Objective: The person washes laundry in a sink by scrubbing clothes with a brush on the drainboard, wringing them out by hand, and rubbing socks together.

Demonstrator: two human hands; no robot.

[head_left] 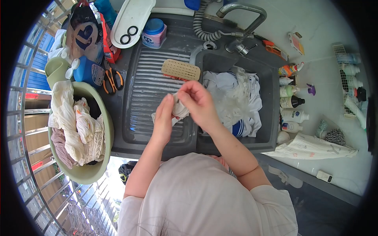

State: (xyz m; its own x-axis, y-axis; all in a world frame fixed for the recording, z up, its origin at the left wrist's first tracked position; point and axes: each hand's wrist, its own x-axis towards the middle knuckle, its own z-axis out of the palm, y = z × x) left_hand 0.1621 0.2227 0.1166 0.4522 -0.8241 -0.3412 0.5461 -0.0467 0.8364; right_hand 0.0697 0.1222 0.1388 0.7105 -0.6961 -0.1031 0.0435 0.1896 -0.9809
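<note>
Over the ribbed washboard side of the dark grey sink point(147, 78), my two hands work on a small whitish cloth point(180, 109). My left hand point(164, 114) has its fingers pressed together against the cloth's left side. At its upper right, my right hand point(200, 105) is closed in a pinch with the fingertips curled on the fabric. Part of the cloth hangs below my left hand, and its exact kind is hidden by the fingers. Just beyond my hands lies a scrubbing brush point(180, 70), bristles down. White laundry point(232, 98) with clear water fills the basin to the right.
A green tub point(108, 157) of clothes stands at the left, near orange-handled scissors point(113, 81) and a blue bottle point(88, 70). A pink jar with a blue lid point(154, 33) sits behind the washboard. The faucet point(252, 23) rises at the back; several bottles point(292, 102) line the right.
</note>
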